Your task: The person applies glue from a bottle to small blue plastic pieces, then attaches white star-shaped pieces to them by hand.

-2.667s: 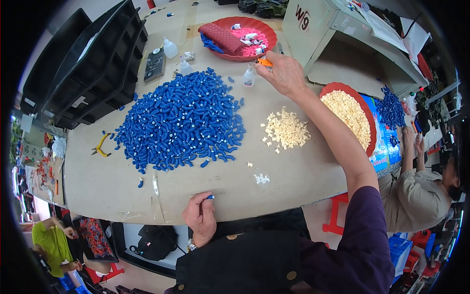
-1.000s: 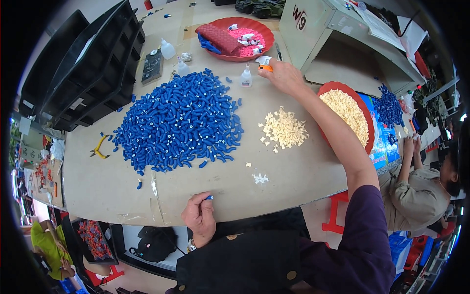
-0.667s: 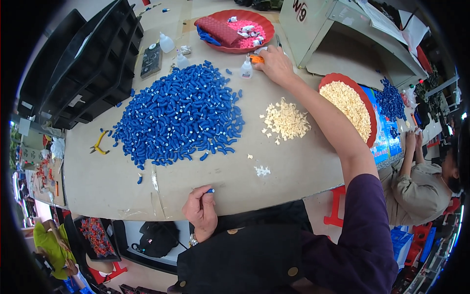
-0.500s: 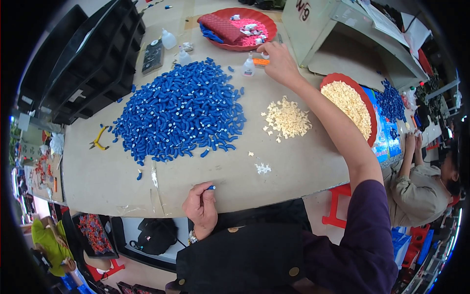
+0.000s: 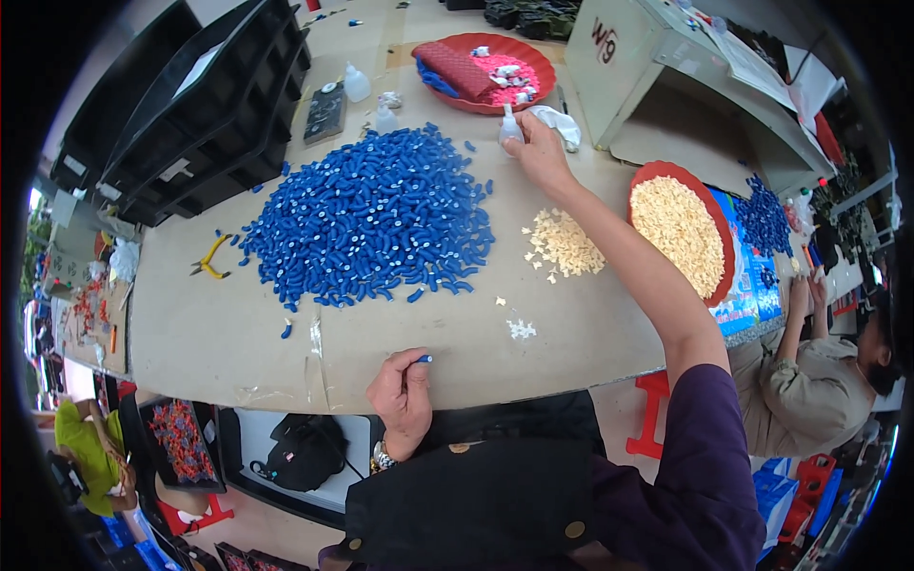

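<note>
My left hand is closed near the table's front edge, pinching a small blue curved tube piece with a pale end. My right arm reaches far forward, and my right hand is shut on a small white squeeze bottle with a narrow nozzle. The bottle is upright; whether its base touches the table I cannot tell. A white crumpled cloth lies by that hand. Between my hands and to the left spreads a large heap of blue tube pieces. A small cream-coloured pile of pieces lies under my right forearm.
A red tray of cream pieces stands at right, another red tray with pink pieces at the back. Yellow pliers lie left, near black stacked bins. Two squeeze bottles stand behind the heap. Another person sits at far right.
My right hand has come nearer to me and closed round the squeeze bottle. The orange object near it is no longer visible; the white cloth shows more. My left hand still pinches the blue piece.
</note>
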Tool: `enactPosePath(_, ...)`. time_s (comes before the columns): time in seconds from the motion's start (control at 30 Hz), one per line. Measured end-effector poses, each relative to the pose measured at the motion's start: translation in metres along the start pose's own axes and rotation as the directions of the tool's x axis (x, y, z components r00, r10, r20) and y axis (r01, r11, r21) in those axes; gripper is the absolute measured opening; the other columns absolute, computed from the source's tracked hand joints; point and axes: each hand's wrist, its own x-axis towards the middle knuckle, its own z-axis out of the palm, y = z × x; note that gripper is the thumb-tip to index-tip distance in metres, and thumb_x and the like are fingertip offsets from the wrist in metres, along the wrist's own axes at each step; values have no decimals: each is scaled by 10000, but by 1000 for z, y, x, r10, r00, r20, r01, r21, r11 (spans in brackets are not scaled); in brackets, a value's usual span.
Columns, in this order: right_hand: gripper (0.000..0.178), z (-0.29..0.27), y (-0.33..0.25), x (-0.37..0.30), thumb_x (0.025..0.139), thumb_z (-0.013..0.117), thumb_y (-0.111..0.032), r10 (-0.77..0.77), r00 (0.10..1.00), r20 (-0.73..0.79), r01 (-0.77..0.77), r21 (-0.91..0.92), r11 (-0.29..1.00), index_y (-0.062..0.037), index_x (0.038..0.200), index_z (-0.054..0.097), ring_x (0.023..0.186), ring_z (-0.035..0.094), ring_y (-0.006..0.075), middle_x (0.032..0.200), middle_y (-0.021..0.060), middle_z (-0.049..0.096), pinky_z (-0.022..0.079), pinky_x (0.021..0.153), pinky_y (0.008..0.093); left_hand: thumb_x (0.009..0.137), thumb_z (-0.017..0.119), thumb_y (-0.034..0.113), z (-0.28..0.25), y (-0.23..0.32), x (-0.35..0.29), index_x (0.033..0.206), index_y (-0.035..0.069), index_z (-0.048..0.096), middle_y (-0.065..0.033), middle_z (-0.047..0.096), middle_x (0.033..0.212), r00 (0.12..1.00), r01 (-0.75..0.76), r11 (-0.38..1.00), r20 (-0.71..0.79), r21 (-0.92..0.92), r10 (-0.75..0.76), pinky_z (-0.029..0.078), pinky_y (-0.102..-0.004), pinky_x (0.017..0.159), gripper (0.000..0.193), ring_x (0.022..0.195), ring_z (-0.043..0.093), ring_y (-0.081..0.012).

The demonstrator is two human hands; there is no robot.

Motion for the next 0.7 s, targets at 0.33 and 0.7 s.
enactPosePath(0.33, 299, -102, -16, 6, 813, 640, -54, -174, 973, -154, 76, -496, 865, -21, 1108, 604, 1031, 586, 369, 1040, 194, 633, 471, 876, 443, 936, 606, 69, -1, -1, 0, 986, -12, 640, -59, 623, 748, 1000, 12, 1000, 17, -18, -12, 388, -212, 508, 102, 545, 513, -77)
enactPosePath(0.7, 242, -104, -8, 8, 818, 652, -60, -200, 969, -146, 39, -706, 707, -32, 1047, 580, 1016, 593, 342, 1024, 157, 636, 490, 846, 453, 935, 606, 63, 2, 0, 2, 984, -30, 637, -71, 618, 749, 999, 35, 999, 9, -33, -34, 391, -207, 507, 110, 548, 513, -81)
